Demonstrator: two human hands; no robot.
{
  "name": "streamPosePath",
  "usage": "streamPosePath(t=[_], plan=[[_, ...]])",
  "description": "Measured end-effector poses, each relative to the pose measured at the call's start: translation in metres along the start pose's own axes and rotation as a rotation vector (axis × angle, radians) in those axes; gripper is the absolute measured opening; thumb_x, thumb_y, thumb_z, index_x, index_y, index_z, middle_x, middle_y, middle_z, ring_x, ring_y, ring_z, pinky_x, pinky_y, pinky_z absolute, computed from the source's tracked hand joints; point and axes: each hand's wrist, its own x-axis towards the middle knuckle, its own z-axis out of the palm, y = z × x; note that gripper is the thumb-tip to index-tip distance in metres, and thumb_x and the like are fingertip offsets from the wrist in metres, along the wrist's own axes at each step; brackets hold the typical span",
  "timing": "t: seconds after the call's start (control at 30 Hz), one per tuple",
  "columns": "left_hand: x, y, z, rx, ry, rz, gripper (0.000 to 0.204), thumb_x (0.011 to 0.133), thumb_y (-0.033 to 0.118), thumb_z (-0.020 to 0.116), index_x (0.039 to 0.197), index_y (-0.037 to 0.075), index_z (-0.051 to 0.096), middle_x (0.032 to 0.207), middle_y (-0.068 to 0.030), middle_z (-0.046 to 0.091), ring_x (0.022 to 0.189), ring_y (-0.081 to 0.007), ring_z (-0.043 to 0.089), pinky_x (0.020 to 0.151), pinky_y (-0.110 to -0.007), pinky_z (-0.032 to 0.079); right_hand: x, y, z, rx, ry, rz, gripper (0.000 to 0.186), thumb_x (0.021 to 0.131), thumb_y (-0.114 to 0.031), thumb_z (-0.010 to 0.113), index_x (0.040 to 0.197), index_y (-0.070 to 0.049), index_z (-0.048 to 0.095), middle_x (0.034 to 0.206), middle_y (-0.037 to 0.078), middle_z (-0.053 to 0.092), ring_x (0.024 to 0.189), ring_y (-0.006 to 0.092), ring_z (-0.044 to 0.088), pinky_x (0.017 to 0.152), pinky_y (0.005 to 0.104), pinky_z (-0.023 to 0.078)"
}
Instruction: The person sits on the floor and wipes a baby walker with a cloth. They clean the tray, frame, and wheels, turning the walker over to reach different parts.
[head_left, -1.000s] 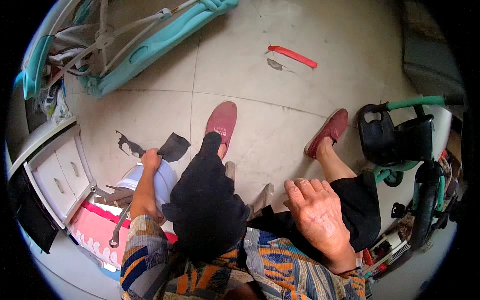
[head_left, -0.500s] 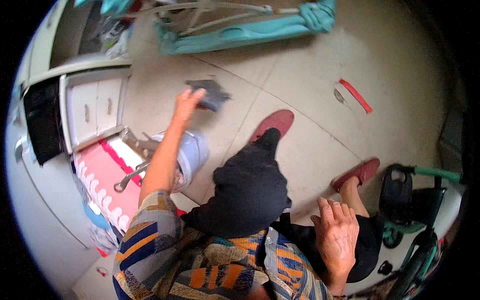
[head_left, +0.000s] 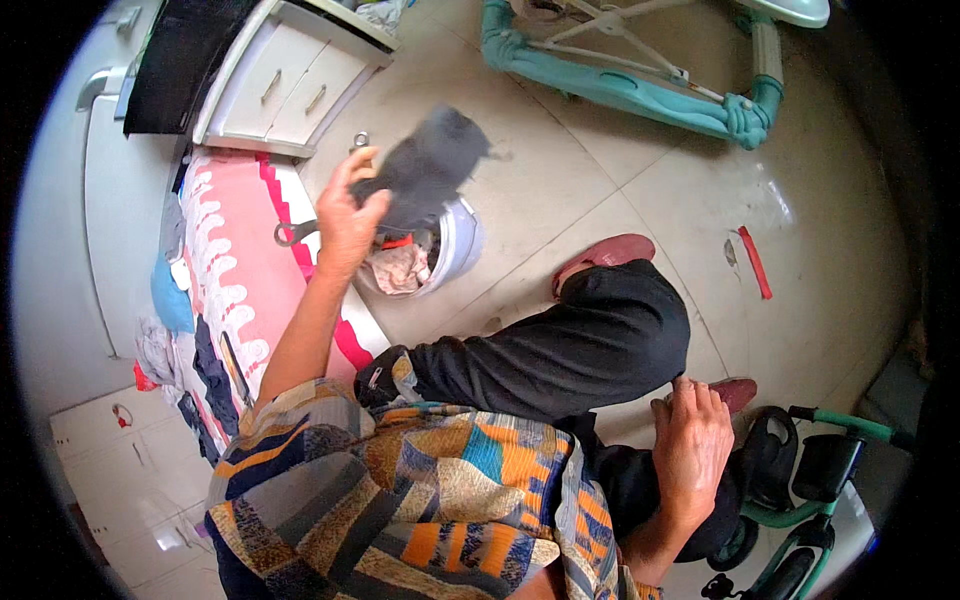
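Observation:
My left hand holds a dark grey scrap of material, blurred, above a pale lilac bucket with a pinkish rag and other scraps inside. A metal ring-ended tool shows beside that hand, partly hidden. My right hand is at my right thigh, back upward, fingers together and bent over; whatever is under them is hidden. My black-trousered left leg lies across the middle.
A pink patterned cloth lies left, by a white two-door cabinet. A teal tubular frame stands at the top, a green-and-black tricycle at lower right. A red strip is on the tiled floor.
My left hand has lifted the dark scrap from the floor and brought it over the bucket. The view has swung left, and my left leg now appears angled sideways.

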Motion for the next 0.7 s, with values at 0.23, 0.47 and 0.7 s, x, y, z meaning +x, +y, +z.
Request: streamPosePath(t=[0.23, 0.47, 0.7], plan=[[-0.052, -0.115, -0.062, 0.075, 0.426, -0.301, 0.049, 0.07, -0.004, 0.062, 0.118, -0.003, 0.056, 0.108, -0.0118, 0.06, 0.1, -0.0193, 0.057, 0.088, -0.029, 0.044, -0.022, -0.002, 0.01, -0.019, 0.101, -0.024, 0.025, 0.074, -0.015, 0.069, 0.093, -0.002, 0.058, 0.083, 0.012, 0.059, 0.081, 0.0311, 0.057, 0.075, 0.0414, 0.043], [-0.104, -0.157, -0.055, 0.921, 0.383, -0.242, 0.07, 0.072, 0.012, 0.074, 0.132, -0.001, 0.041, 0.133, -0.0229, 0.041, 0.124, -0.0396, 0.04, 0.104, -0.045, 0.033, -0.035, -0.003, 0.016, -0.042, 0.077, 0.025, 0.025, 0.074, -0.014, 0.07, 0.093, -0.001, 0.06, 0.086, 0.016, 0.061, 0.084, 0.0344, 0.06, 0.076, 0.0428, 0.047], [-0.117, -0.16, -0.033, 0.761, -0.375, 0.155, 0.052, 0.076, 0.006, 0.066, 0.125, 0.009, 0.05, 0.119, -0.0159, 0.052, 0.107, -0.0375, 0.054, 0.088, -0.043, 0.046, -0.043, 0.005, 0.02, -0.075, 0.163, 0.002, 0.023, 0.075, -0.017, 0.07, 0.088, -0.003, 0.058, 0.081, 0.013, 0.06, 0.08, 0.0325, 0.06, 0.071, 0.0427, 0.047]])
